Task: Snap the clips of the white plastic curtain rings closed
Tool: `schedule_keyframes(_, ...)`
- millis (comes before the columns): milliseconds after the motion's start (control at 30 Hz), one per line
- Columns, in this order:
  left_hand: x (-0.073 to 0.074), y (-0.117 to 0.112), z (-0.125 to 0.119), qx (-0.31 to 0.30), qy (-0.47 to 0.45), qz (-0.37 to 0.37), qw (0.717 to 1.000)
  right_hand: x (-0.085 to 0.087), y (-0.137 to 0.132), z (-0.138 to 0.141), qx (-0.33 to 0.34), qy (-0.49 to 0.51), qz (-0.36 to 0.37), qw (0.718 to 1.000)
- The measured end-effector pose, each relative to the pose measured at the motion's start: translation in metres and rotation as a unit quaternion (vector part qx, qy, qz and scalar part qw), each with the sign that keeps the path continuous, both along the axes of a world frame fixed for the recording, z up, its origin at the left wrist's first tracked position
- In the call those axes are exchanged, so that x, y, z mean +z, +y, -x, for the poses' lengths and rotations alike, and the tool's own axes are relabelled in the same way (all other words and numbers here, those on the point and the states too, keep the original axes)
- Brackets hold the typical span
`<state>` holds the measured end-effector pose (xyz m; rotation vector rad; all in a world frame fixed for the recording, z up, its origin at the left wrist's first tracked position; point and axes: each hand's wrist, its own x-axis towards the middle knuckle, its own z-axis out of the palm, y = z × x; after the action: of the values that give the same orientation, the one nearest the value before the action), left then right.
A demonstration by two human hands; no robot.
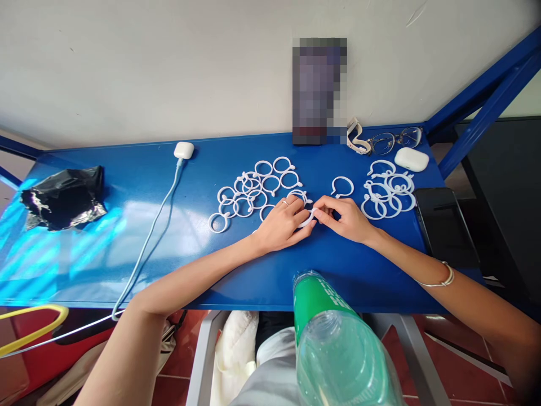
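My left hand (284, 224) and my right hand (347, 217) meet at the middle of the blue table (169, 248), both pinching the same white plastic ring (310, 217). A spread of several white rings (253, 189) lies just left of my left hand. A single white ring (342, 186) rests behind my right hand. A smaller pile of white rings (387, 192) sits to the right. I wear a ring on my left hand and a bracelet (443, 277) on my right wrist.
A white charger (183, 150) with its cable (147, 237) crosses the table's left half. A black plastic bag (63, 197) lies far left. Glasses (395, 140), an earbud case (411, 159), a dark phone (442, 225) and a blurred upright object (319, 90) stand at the right and back. A green-labelled bottle (338, 344) rises near me.
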<state>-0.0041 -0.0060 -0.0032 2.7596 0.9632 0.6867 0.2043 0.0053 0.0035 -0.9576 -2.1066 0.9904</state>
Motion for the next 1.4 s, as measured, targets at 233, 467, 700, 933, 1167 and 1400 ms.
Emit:
schedule_keyframes(233,0.0006,0.0004,0.0002,-0.003,0.013,0.004,1.000,0.0013,0.0000,0.0005,0.000,-0.017,0.013,1.000)
schedule_keyframes(467,-0.0009,0.0007,-0.0003,-0.009,0.020,-0.001,1.000,0.0022,0.0003,0.0008,0.003,-0.021,0.014,1.000)
schedule_keyframes(700,-0.0011,0.0010,-0.0007,-0.012,0.028,-0.035,0.999,0.0019,0.0009,0.0013,0.003,-0.023,0.018,1.000)
schedule_keyframes(933,-0.0015,0.0009,0.0001,-0.012,0.047,-0.038,0.998,0.0021,0.0009,0.0010,0.004,-0.022,0.017,1.000)
schedule_keyframes(1167,-0.0022,0.0009,-0.0002,-0.013,0.056,-0.004,0.998,0.0021,0.0010,0.0010,0.002,-0.028,0.018,0.999)
schedule_keyframes(1400,-0.0032,0.0011,0.0002,-0.014,0.058,-0.021,0.998,0.0022,0.0007,0.0013,0.000,-0.028,0.019,0.999)
